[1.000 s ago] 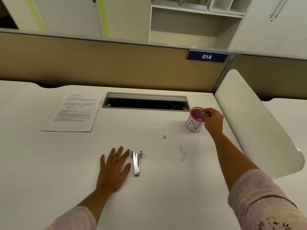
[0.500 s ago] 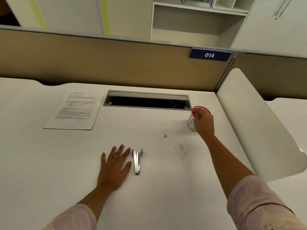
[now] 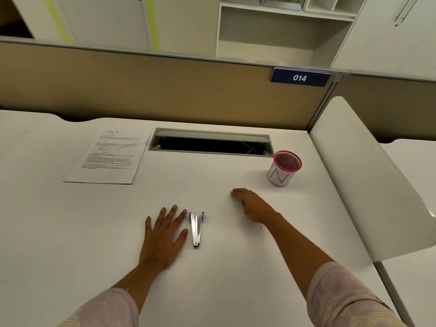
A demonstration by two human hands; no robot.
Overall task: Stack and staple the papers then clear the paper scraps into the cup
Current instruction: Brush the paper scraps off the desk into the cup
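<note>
Left hand lies spread flat on the surface; right hand fingers-down, grip unclear; cup at right looks light, best held round its wall.

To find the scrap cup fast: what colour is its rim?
Red rim on the cup, with a white body; shows best in the head view.

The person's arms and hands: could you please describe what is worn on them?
The left hand and right hand are bare, with no gloves, rings or watch showing. The left sleeve and right sleeve are pale pink with a faint whitish pattern.
</note>
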